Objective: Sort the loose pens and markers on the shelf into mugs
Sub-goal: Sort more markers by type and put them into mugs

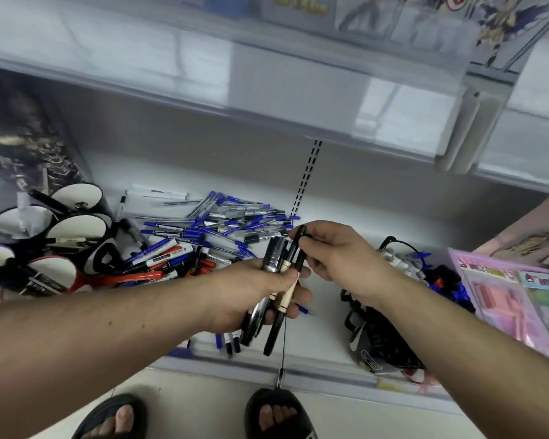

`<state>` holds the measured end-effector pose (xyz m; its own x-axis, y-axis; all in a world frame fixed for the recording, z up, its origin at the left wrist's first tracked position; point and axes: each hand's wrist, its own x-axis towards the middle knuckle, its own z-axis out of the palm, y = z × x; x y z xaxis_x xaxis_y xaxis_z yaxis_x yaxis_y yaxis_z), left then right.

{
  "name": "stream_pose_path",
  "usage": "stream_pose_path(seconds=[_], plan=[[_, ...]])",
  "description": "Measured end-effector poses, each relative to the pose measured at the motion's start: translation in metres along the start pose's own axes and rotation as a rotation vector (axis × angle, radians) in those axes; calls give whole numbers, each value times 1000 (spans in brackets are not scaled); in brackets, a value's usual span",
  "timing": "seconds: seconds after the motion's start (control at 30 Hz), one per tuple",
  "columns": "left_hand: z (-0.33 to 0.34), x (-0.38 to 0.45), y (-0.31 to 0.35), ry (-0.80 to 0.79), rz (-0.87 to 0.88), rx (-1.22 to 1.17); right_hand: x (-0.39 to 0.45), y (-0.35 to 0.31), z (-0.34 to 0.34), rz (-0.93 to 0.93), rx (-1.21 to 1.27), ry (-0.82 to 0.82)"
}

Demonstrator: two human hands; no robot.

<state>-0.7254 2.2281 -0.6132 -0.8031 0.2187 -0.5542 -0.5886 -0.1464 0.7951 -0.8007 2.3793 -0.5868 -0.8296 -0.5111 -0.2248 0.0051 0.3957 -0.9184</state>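
Setting: white metal shop shelf (pixel 327 217), lower tier, under an overhanging upper tier with a clear plastic price rail (pixel 393 122); pale tiled floor and two black slide sandals at 6 o'clock.

Item 1. Heap of loose pens and markers (pixel 203 229), mostly blue-capped clear-barrelled pens with some red and white marker barrels, spread over the shelf at 10 to 11 o'clock of the two hands, near but not touching them.

Item 2. Cluster of black and red ceramic mugs with white interiors (pixel 76 226), at 9 o'clock on the shelf, just beside the heap's left edge. Several already hold dark pens.

Item 3. Left hand (pixel 260 293), centre, fingers curled round a bundle of black pens and markers (pixel 278 274), one with a cream band; the bundle stands roughly upright, lower ends hanging below the fist.

Item 4. Right hand (pixel 333 251), at 2 o'clock of the left, thumb and forefinger pinching the top of a slim black pen (pixel 299 248) that lies against the bundle's right side.

Item 5. Second black mug lying on its side (pixel 374 337) at 4 o'clock; pink stationery packets (pixel 514 312) at 3 o'clock.

Step, judged: gathering black pens by colour, the right hand adding one to, or drawing one from, the bundle; which cannot be told. Next move calls for carrying the bundle leftward to 9 o'clock and lowering it tips-down into a mug with room.
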Motion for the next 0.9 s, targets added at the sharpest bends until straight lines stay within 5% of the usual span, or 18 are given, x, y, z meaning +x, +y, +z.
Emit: stream_pose_path(seconds=[0.37,0.7,0.9], plan=[[-56,-34,-19,76,-3,-1,17,-11,44,-65,-364,-26],[-147,-92,-39,415,36,-194,37,-46,96,-20,-19,149],[-183,-109,-62,592,122,-266,64,-83,140,-132,-205,81]])
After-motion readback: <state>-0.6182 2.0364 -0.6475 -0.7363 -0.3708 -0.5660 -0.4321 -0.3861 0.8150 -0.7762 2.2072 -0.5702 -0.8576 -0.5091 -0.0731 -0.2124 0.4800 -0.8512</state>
